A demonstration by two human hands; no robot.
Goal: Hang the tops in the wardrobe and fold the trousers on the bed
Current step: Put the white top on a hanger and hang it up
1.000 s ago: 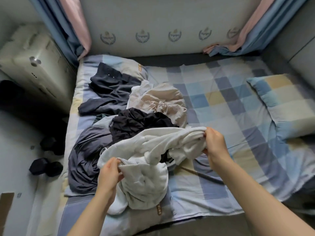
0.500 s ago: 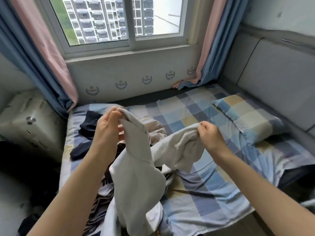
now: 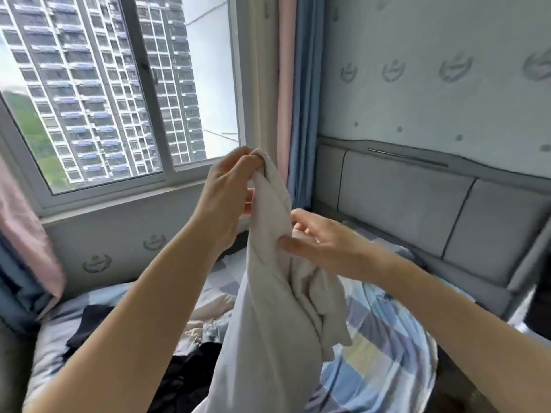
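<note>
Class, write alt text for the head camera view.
A person's left hand holds a white garment up by its top edge while the right hand pinches it lower down, above a checked bed beside a window.

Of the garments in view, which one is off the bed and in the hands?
The white garment: the left hand pinches its top, the right hand grips lower. The dark clothes and beige one lie on the bed.

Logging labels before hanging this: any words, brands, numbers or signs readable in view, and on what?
No readable text anywhere.
White garment, held up by left hand and right hand: no tag or print shows.
Wall: repeated crest emblems, no letters legible.
Buildings outside the window: no signs or numbers readable.
Checked sheet: pattern only.
</note>
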